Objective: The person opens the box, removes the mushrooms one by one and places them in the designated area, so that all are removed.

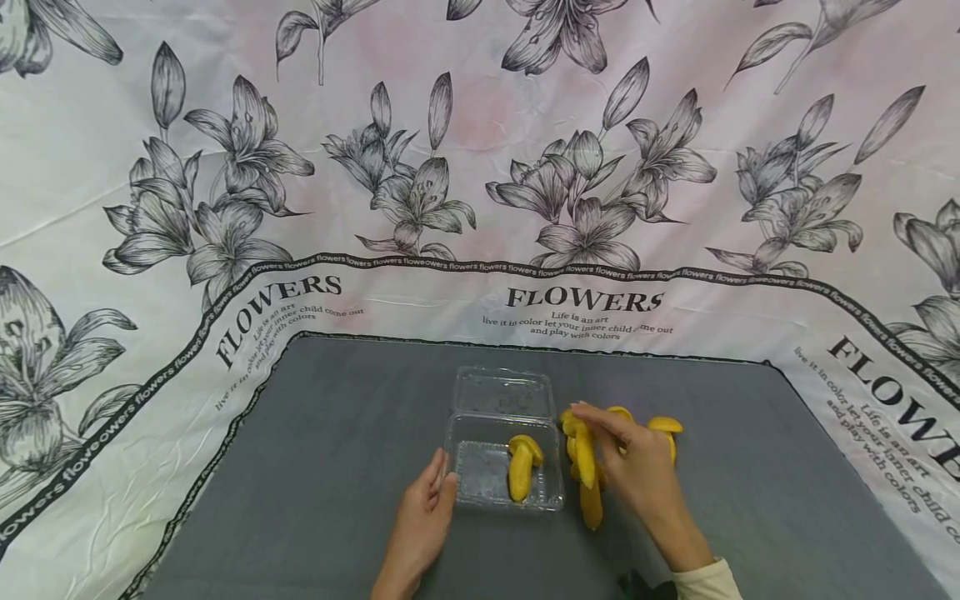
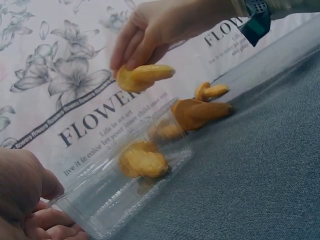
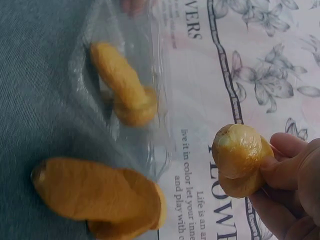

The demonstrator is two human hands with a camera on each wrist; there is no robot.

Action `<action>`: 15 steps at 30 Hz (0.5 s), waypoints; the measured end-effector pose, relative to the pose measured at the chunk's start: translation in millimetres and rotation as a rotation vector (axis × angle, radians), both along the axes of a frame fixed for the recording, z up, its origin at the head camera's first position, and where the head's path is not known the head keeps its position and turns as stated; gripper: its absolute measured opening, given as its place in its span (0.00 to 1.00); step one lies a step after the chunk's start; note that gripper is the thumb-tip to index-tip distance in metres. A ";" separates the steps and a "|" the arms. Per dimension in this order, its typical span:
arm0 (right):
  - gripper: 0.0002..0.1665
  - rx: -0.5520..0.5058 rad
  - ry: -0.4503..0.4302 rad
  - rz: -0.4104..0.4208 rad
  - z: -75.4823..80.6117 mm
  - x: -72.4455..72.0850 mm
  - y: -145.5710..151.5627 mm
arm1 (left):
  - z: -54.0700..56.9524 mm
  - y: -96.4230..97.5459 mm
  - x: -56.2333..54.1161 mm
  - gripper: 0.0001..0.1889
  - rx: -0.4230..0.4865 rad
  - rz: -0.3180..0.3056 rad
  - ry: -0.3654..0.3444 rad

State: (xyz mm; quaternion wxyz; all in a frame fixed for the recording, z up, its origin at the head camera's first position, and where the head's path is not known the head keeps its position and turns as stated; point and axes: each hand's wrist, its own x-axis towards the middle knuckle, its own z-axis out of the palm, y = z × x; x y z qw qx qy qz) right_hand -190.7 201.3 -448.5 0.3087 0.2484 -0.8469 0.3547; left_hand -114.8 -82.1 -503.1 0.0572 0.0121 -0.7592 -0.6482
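A clear plastic clamshell box (image 1: 465,492) stands on the grey surface with its lid (image 1: 501,392) folded back. My left hand (image 1: 420,521) pinches the box's left wall, thumb on one side and fingers on the other in the left wrist view. One yellow mushroom (image 1: 521,477) lies inside, toward the box's right side. Just right of the box, my right hand (image 1: 637,467) pinches another yellow mushroom (image 3: 239,160) by its cap end between thumb and fingers. It is raised above the surface, its stem (image 2: 162,72) pointing away from the fingertips.
More yellow mushrooms lie to the box's right, among them a large one (image 1: 591,507) beneath the right hand and one (image 1: 664,425) farther right. The right hand partly covers this group. Behind the grey surface (image 1: 337,467) rises a flower-printed cloth (image 1: 420,300).
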 end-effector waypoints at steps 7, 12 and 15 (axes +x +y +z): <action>0.19 0.015 0.024 -0.055 -2.1 1.0 16.6 | 0.7 0.2 -0.6 0.30 -0.004 0.001 -0.008; 0.19 0.023 0.023 -0.094 -4.1 4.8 26.5 | -0.3 0.2 -0.8 0.30 0.002 -0.001 -0.018; 0.19 0.027 0.003 -0.114 -5.9 7.1 32.5 | -0.5 0.0 -0.8 0.30 0.010 -0.001 -0.028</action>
